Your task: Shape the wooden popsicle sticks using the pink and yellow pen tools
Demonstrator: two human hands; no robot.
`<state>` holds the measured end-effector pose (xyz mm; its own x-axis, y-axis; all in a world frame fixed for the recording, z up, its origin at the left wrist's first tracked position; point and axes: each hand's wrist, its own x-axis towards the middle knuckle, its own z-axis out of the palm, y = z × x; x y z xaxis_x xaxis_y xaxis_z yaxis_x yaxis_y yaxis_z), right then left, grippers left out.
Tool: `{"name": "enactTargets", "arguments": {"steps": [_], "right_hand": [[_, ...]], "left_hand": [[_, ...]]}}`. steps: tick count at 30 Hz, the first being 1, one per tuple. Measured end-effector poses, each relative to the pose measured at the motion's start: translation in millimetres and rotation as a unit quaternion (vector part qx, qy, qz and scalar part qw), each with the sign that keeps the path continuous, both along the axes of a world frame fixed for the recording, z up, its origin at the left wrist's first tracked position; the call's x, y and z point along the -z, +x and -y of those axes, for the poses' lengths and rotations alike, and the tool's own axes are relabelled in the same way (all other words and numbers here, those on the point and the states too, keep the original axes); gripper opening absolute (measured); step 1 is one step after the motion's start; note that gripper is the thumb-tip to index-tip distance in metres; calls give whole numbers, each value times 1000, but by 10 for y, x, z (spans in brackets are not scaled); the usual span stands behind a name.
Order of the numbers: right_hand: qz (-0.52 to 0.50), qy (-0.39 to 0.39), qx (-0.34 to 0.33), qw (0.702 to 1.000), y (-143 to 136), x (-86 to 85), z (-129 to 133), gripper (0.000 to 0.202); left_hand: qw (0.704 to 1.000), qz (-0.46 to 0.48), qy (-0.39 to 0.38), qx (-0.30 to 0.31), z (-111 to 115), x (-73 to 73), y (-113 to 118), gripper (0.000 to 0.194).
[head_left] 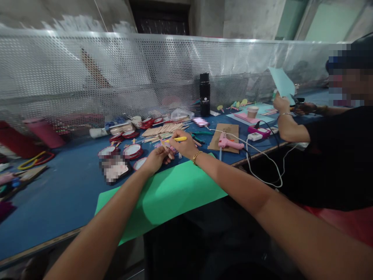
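Observation:
My left hand [157, 159] is closed around a flat, pale wooden craft stick [165, 145], its upper end pointing up from the fingers. Close beside it, my right hand [187, 145] grips a slim yellow pen [180, 139], and its fingertips come up near the stick. Whether the pen's tip touches the wood is too small to tell. Under my forearms lies a sheet of green paper [171, 190], hanging over the table's front edge. Behind the hands is a pile of craft sticks [164, 130].
A pink glue gun [230, 143] rests on cardboard [217, 136] at right, with white cables trailing off the edge. Round red-rimmed pieces [133, 151] lie at left. A black bottle [204, 95] stands behind. A co-worker [329, 151] at right holds blue paper [282, 83].

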<state>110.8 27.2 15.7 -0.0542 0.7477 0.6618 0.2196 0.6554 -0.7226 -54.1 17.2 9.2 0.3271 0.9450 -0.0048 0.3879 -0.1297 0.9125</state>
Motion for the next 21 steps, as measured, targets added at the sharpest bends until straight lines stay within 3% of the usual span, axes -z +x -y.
{"name": "enactTargets", "arguments": {"steps": [21], "right_hand": [[1, -1, 1, 1000, 1, -1, -3, 14]], "left_hand": [[1000, -2, 5, -1, -7, 9, -3, 31]]}}
